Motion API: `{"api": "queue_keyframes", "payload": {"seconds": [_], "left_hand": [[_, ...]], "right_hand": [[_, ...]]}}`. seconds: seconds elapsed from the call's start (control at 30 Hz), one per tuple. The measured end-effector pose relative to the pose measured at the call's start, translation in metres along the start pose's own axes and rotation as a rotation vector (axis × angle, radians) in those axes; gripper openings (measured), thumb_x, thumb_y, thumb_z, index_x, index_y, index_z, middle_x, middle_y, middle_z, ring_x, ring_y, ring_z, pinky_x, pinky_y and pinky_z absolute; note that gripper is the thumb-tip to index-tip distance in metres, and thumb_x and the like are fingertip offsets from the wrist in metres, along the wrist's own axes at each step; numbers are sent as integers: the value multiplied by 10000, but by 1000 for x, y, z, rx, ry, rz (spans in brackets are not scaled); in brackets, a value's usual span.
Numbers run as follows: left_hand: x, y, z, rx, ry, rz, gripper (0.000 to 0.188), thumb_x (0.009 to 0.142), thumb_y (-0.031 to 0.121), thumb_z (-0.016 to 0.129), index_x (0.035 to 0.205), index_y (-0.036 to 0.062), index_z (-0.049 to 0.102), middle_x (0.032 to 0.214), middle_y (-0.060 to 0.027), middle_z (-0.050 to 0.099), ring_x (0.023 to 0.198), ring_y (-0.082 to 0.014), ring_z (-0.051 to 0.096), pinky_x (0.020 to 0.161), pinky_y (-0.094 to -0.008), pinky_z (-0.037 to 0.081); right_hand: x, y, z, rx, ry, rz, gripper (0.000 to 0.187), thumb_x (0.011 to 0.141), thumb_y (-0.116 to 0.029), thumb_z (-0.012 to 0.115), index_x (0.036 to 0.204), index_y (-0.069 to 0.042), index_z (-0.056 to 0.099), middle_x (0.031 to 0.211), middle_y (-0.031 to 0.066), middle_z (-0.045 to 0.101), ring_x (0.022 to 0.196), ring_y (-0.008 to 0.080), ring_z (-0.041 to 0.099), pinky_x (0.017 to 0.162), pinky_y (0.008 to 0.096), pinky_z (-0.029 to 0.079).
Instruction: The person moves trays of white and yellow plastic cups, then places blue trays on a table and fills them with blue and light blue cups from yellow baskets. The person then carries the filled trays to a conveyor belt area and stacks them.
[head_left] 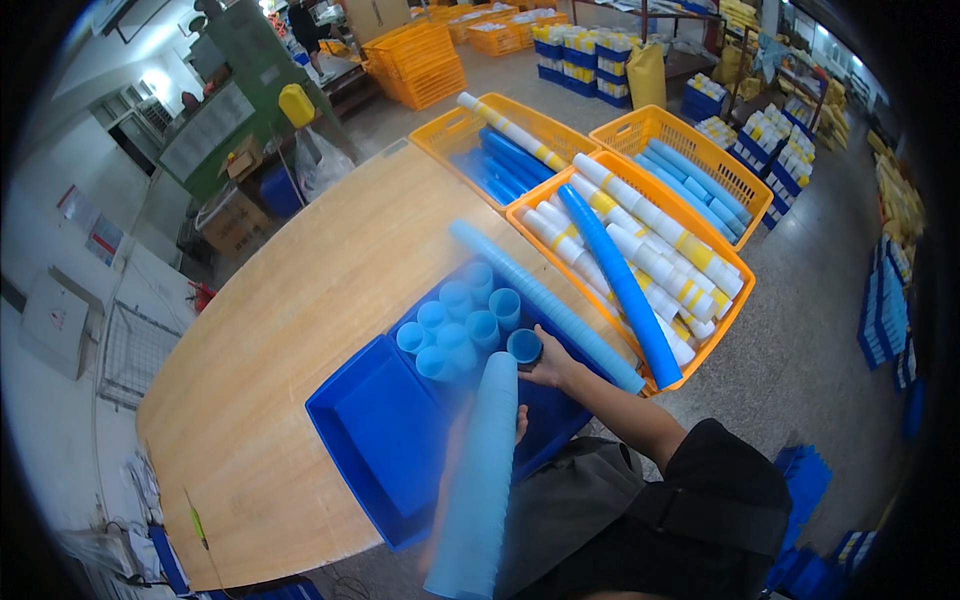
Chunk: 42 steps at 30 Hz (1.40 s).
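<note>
My left hand (pixel 521 424) is wrapped round a long nested stack of light blue plastic cups (pixel 475 480), which mostly hides it; only some fingertips show at the stack's right side. Just past the stack's upper end, my right hand (pixel 547 361) grips a single blue cup (pixel 524 346) over the blue bin, its opening facing up. Several more light blue cups (pixel 457 345) stand grouped at the far side of the blue bin (pixel 378 425). Another long cup stack (pixel 545 300) lies along the bin's far right side, on the wooden table (pixel 270 330).
Beyond the table's right edge, orange crates hold white and yellow cup stacks (pixel 650 250), dark blue stacks (pixel 510 165) and light blue stacks (pixel 695 185). One long blue stack (pixel 620 285) lies across the nearest crate (pixel 735 300). A green-handled tool (pixel 197 522) lies on the table's left.
</note>
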<state>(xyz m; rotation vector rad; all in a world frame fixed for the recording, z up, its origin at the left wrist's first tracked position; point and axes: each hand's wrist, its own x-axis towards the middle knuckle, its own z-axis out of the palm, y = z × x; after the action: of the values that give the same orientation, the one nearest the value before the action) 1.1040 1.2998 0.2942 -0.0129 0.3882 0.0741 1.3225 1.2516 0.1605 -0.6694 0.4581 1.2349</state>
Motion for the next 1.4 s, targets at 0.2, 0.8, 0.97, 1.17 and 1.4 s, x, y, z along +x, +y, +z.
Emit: {"api": "queue_keyframes", "payload": {"seconds": [0.2, 0.8, 0.97, 1.17, 1.4], "left_hand": [[-1, -1, -4, 308, 180, 128, 603, 1051, 351, 500, 1396, -129, 382, 1239, -299, 525, 1089, -361, 606, 898, -404, 588], [-11, -2, -23, 55, 220, 177, 499, 1045, 283, 493, 1334, -122, 465, 1178, -300, 566, 1014, -348, 626, 898, -436, 558], [-9, 6, -39, -23, 142, 107, 550, 1033, 310, 515, 1374, -112, 423, 1207, -296, 552, 1012, -326, 631, 832, -402, 579], [-6, 15, -65, 200, 114, 120, 676, 1000, 397, 539, 1415, -114, 384, 1229, -251, 566, 958, -301, 641, 814, -359, 568], [19, 7, -32, 571, 130, 153, 690, 996, 440, 510, 1410, -101, 400, 1151, -216, 607, 909, -266, 652, 799, -339, 564]], "right_hand": [[-52, 21, 10, -523, -210, 143, 708, 943, -550, 621, 1293, 50, 481, 1273, 229, 479, 1119, 305, 526, 957, 419, 455], [10, 22, 5, -256, -143, -7, 680, 968, -490, 626, 1475, -109, 381, 1479, 134, 416, 1336, 315, 428, 1151, 490, 332], [-20, 32, 12, -395, -44, 162, 776, 962, -509, 622, 1493, -22, 332, 1517, 179, 358, 1338, 371, 411, 1140, 502, 341], [4, 63, -10, -520, -443, 220, 510, 944, -445, 650, 1198, -11, 565, 1110, 154, 631, 1028, 271, 612, 908, 462, 497], [38, 60, -25, -568, -389, 123, 372, 965, -366, 625, 1181, -66, 586, 1077, 133, 636, 990, 230, 618, 892, 432, 507]]}}
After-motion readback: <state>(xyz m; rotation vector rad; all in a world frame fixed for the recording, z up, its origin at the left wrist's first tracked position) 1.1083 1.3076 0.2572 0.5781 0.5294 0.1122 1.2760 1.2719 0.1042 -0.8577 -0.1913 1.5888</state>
